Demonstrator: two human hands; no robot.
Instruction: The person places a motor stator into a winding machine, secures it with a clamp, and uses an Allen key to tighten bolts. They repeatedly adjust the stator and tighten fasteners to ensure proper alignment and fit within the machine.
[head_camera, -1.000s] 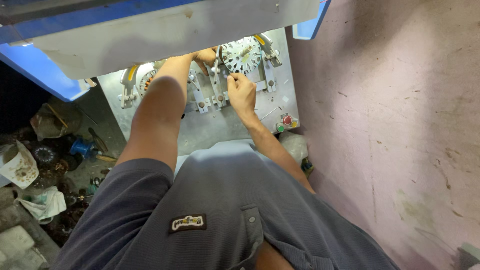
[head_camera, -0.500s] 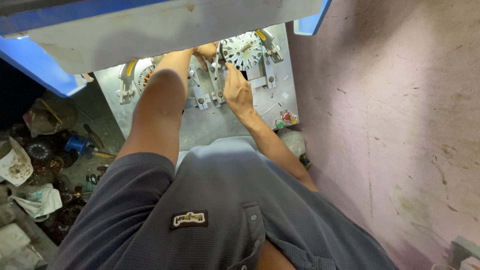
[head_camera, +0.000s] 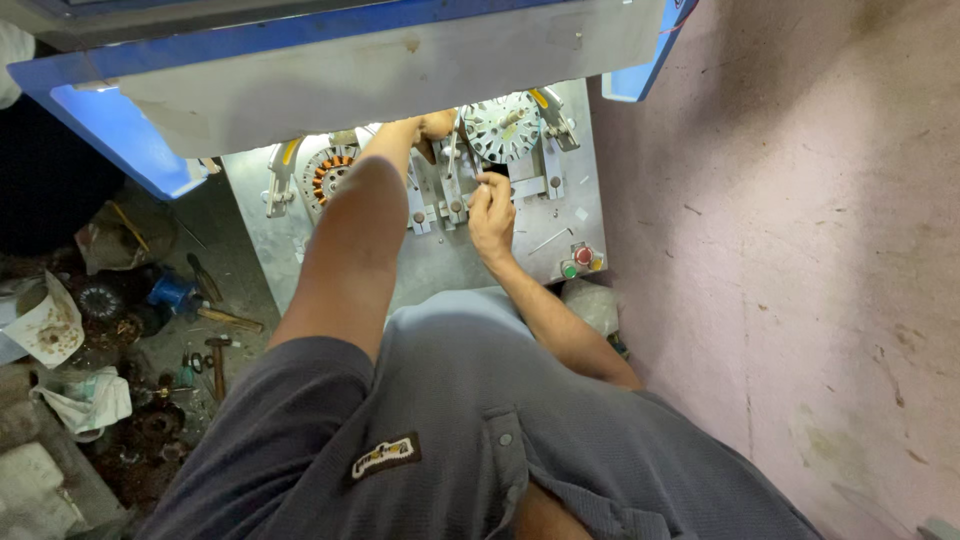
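Right fingers: we see our right hand (head_camera: 491, 212) with its fingers curled tight, tips pinched at the lower edge of the right stator (head_camera: 502, 126); what they pinch is too small for us to make out.
Left fingers: our left hand (head_camera: 432, 127) reaches far in under the hood (head_camera: 390, 70); we see only a bent knuckle and thumb, so we cannot tell whether the fingers grip anything.
Hidden: the hood covers the top of the plate (head_camera: 250, 215) and cuts off the upper rim of both stators; our left forearm crosses the middle of the plate and hides part of the clamps (head_camera: 447, 200).
Right stator: a pale round disc with radial teeth, lying flat on the plate, face turned up toward us; being round, it shows us no long axis.
Left stator (head_camera: 326, 174): round, with copper-coloured windings, flat on the plate, just left of our forearm, well apart from both hands.
Clamps: grey bars between the two stators, their long sides running from the hood toward us.
Buttons (head_camera: 578, 262): a red one and a green one at the near right corner of the plate.
Floor, left: a hammer (head_camera: 216, 358) and blurred scrap parts we cannot identify.
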